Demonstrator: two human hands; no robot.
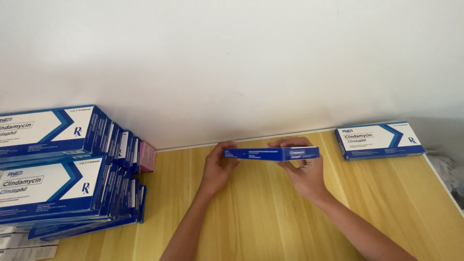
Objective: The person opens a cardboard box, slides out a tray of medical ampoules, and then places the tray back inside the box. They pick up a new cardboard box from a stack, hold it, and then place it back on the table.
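Head view. Both hands hold one flat blue carton (270,153) edge-on, raised a little above the wooden tabletop (261,212) near the white wall (241,58).

Left hand (217,166): grip closed on the carton's left end, thumb under, fingers curled over the top edge.

Right hand (302,171): grip closed on the carton's right part, fingers over the top, thumb against the near face. The right end flap of the carton sticks out past the fingers.

Carton lies level, long side running left to right, narrow blue side toward the camera.

Surroundings: at left, two stacks of blue-and-white cartons (63,164) of the same kind, one set above the other, several more standing on edge behind them; a pink box (148,156) at the back end of that row. Pale grey boxes (24,246) lie at the bottom left corner. At right, a single blue-and-white carton (379,140) lies flat against the wall, well apart from the hands.
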